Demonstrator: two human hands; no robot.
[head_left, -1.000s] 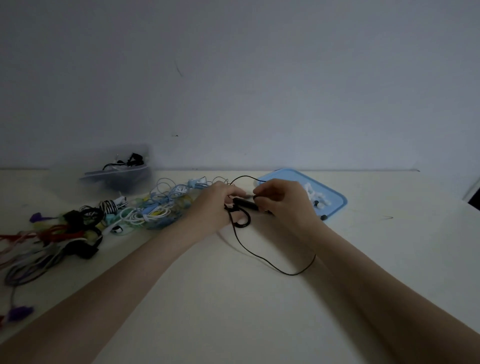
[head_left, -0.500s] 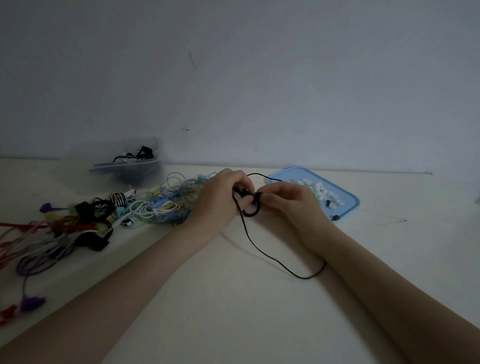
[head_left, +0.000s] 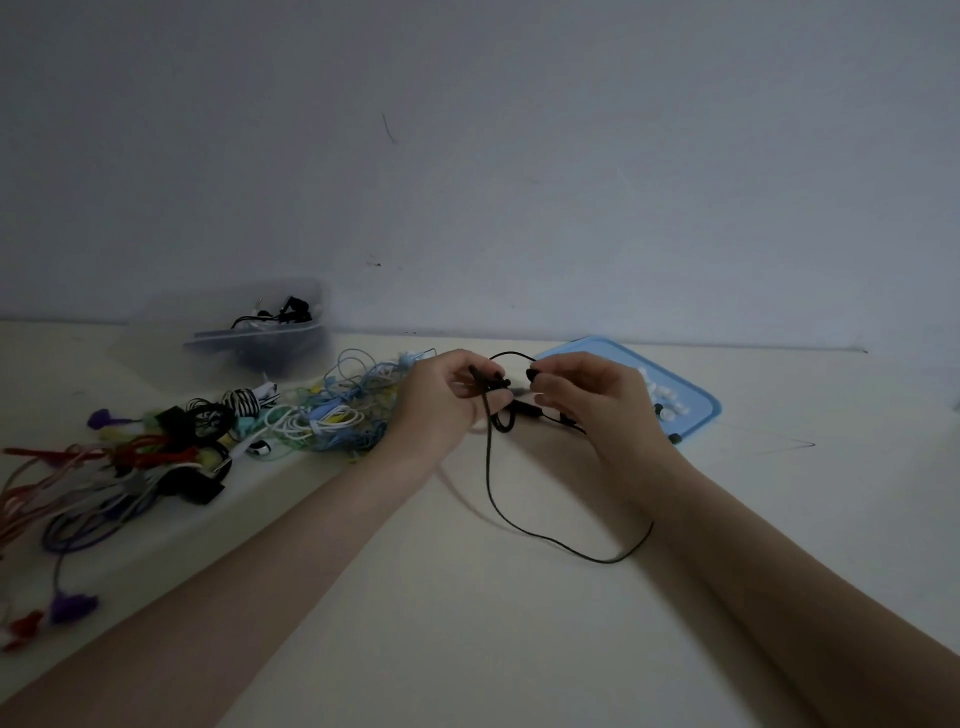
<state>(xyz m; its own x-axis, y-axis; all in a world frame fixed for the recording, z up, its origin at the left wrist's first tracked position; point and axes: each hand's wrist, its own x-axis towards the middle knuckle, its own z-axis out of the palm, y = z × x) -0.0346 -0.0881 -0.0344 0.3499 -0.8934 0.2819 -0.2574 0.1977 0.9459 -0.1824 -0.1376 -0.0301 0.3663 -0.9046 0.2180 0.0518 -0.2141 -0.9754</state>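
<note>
A black wired earphone set (head_left: 491, 467) runs between my two hands above the pale table (head_left: 467, 623). My left hand (head_left: 441, 400) grips the black cable and an earbud near its top, fingers curled round it. My right hand (head_left: 592, 400) pinches the other black earbud tip between thumb and fingers, a little apart from the left hand. The cable arcs over between the hands, hangs down in a long loop toward me, and passes under my right forearm. A small inline remote (head_left: 530, 412) shows just below the right fingers.
A tangled pile of blue, white and green earphones (head_left: 332, 410) lies left of my left hand. Red, purple and black cables (head_left: 130, 467) spread further left. A clear plastic bin (head_left: 270, 338) stands by the wall. A blue tray (head_left: 696, 400) with small white ear tips sits behind my right hand.
Both hands have lifted slightly off the table and moved apart. The right hand went from the remote to pinching an earbud, and the cable loop now hangs between them.
</note>
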